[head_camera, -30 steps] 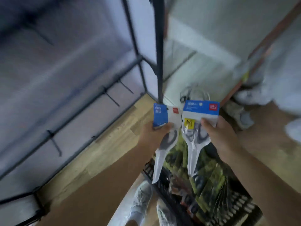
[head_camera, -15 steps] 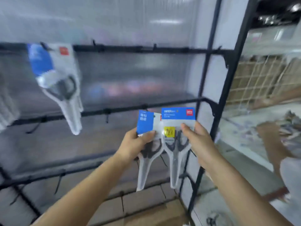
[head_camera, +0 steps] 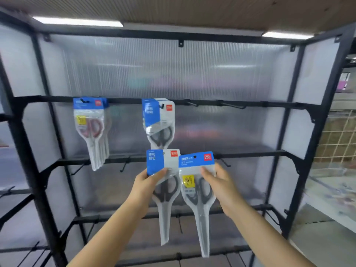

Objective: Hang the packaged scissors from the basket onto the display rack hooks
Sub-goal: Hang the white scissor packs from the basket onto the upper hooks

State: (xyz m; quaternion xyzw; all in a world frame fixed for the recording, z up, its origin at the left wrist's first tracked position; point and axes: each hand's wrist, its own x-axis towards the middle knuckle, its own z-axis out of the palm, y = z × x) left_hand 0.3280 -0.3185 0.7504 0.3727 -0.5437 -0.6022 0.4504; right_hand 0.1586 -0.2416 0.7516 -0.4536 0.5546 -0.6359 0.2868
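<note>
Since half a second ago your view has tipped up and squared onto the display rack (head_camera: pixel 300 120), and both packs have come up with it, so the top rail's hooks now sit straight ahead and above your hands.

Your left hand (head_camera: pixel 146 186) pinches the left scissors pack (head_camera: pixel 163 182) by its blue header card, thumb on the front. Your right hand (head_camera: pixel 219 186) grips the right scissors pack (head_camera: pixel 196 187) just under its header, fingers curled over the clear pouch. Both packs hang upright, headers up and blade tips pointing down, with the left one tucked slightly behind the right.

Two bunches already hang on the top rail: a red-handled bunch (head_camera: pixel 90 130) at far left and a dark-handled bunch (head_camera: pixel 159 124) directly above your left hand. The basket is not in view.

What matters next is the line from hole to hook. The round hang hole shows near the top edge of the right pack, and the free hooks (head_camera: pixel 232 105) lie up and to the right of it, farther from you, jutting toward you. Your right hand looks the nearer one to them. I judge you will need to lift that pack, keep its long axis vertical, and push the hole straight onto a hook tip.
</note>
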